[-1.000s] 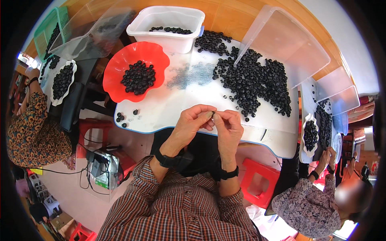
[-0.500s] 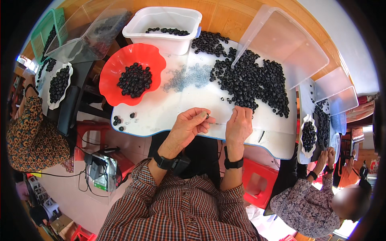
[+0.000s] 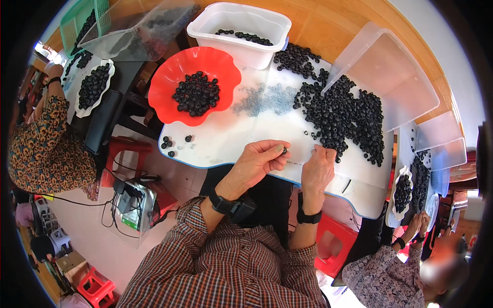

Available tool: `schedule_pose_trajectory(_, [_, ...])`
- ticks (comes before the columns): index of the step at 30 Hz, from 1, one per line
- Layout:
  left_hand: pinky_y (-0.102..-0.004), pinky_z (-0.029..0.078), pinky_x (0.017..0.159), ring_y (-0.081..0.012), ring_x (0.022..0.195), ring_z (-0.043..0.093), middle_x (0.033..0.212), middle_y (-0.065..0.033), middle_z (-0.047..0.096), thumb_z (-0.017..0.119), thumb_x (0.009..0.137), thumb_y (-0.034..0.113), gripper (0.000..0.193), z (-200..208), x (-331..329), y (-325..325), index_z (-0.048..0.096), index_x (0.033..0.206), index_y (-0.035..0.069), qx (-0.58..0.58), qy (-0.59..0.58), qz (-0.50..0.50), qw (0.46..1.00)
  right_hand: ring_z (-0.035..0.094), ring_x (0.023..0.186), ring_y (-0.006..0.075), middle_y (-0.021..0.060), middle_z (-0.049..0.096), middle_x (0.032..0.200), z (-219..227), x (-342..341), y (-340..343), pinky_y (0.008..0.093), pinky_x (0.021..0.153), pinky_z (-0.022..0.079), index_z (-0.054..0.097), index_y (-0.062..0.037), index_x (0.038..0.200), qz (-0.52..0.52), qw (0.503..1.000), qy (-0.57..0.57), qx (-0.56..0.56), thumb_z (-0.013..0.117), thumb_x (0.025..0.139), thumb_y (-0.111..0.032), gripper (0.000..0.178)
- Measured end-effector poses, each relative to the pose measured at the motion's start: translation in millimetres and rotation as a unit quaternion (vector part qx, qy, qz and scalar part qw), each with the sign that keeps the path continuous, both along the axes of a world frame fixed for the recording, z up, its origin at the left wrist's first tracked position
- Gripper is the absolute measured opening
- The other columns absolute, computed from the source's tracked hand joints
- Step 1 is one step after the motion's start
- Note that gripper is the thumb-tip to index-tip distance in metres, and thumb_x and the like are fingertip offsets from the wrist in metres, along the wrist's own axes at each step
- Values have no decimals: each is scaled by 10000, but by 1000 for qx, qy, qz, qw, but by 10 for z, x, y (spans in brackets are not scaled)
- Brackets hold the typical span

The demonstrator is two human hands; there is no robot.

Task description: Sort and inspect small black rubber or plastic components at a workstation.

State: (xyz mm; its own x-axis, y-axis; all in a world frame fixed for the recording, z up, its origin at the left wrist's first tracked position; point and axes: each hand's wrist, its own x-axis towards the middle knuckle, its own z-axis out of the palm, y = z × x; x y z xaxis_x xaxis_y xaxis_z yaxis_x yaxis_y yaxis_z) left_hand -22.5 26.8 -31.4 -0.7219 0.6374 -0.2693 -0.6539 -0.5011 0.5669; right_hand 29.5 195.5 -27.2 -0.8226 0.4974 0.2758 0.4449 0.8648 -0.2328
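Note:
My left hand [image 3: 260, 165] pinches a small black round part [image 3: 284, 151] between thumb and fingertips, above the front of the white table [image 3: 226, 146]. Close by on its right, my right hand [image 3: 317, 172] has its thumb and fingers pressed together at the near edge of a pile of black round parts [image 3: 336, 115]. Whatever lies between those fingertips is hidden. Beyond my hands is a scatter of tiny clear pieces [image 3: 264, 99]. A red wavy-rimmed bowl [image 3: 159, 87] at the left holds a heap of similar black parts [image 3: 196, 94].
A white tub [image 3: 236, 49] with black parts stands at the back. A clear plastic bin [image 3: 390, 77] lies tipped behind the pile. Several loose black parts [image 3: 172, 153] sit at the table's left corner. Co-workers sit left and right; a red stool [image 3: 336, 244] stands below.
The whole view has shifted, so the table and its contents appear farther right. Both hands keep nearly the same pose, the left still pinching the black part.

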Motion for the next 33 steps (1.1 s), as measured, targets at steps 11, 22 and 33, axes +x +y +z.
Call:
schedule_pose_trajectory(11, [-229, 515, 672, -114, 741, 608, 898, -83, 662, 571, 961, 114, 243, 42, 13, -44, 634, 1140, -38, 58, 2, 31, 998, 548, 751, 77, 19, 632, 904, 211, 77, -398, 214, 658, 440, 690, -9, 1009, 113, 717, 229, -648, 676, 869, -25, 142])
schedule_pose_trajectory(22, [-236, 509, 664, -106, 731, 592, 871, -53, 651, 581, 953, 107, 225, 155, 93, -36, 653, 1119, -27, 32, 33, 56, 997, 512, 783, 89, 17, 587, 925, 169, 61, -517, 222, 701, 428, 702, 0, 976, 152, 643, 299, -689, 698, 833, 25, 146])
schedule_pose_trajectory(33, [-245, 533, 683, -109, 740, 600, 904, -63, 661, 563, 964, 93, 231, 264, 126, -67, 649, 1139, -31, -14, 82, 68, 994, 533, 823, 94, 21, 577, 939, 218, 80, -526, 227, 732, 442, 693, 3, 955, 152, 697, 299, -633, 702, 825, 26, 133])
